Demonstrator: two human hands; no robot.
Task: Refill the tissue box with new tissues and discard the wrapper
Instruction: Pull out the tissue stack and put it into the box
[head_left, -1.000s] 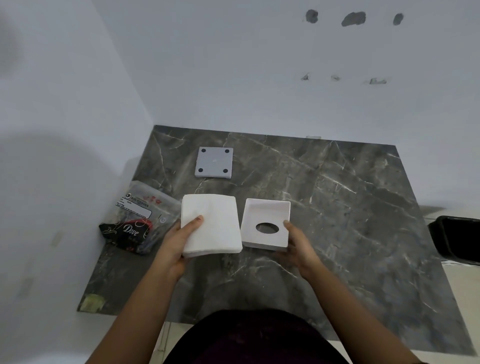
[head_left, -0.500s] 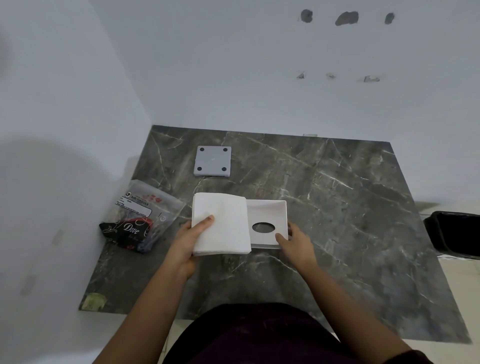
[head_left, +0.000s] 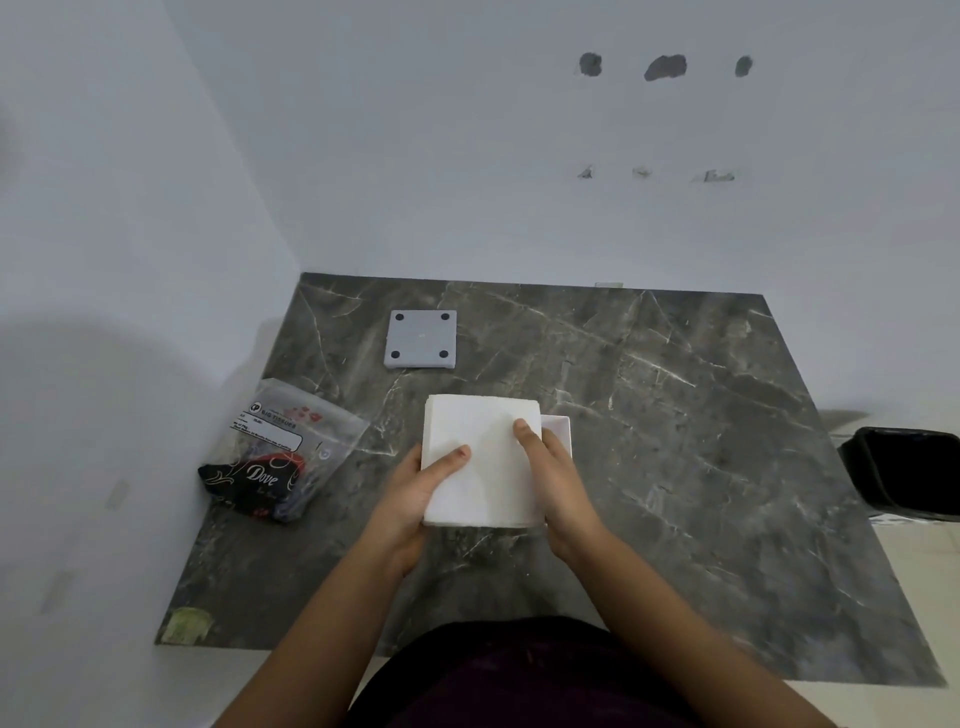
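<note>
A white stack of tissues (head_left: 483, 457) lies over the white tissue box (head_left: 558, 428), which is upside down on the dark marble table and mostly hidden; only its right rim shows. My left hand (head_left: 415, 493) grips the stack's left edge with the thumb on top. My right hand (head_left: 550, 467) holds the stack's right side against the box, thumb pressed on the tissues. The torn plastic tissue wrapper (head_left: 280, 452) lies crumpled at the table's left. The grey square box base (head_left: 421, 339) with four black feet rests farther back.
A black bin (head_left: 906, 473) stands beyond the table's right edge (head_left: 852, 525). White walls close in the table at the left and back. A patch of greenish tape (head_left: 187, 623) marks the front left corner.
My left hand carried the tissue stack rightward until it covers the box and its round hole. My right hand shifted from the box's front edge up onto the stack's right side.
</note>
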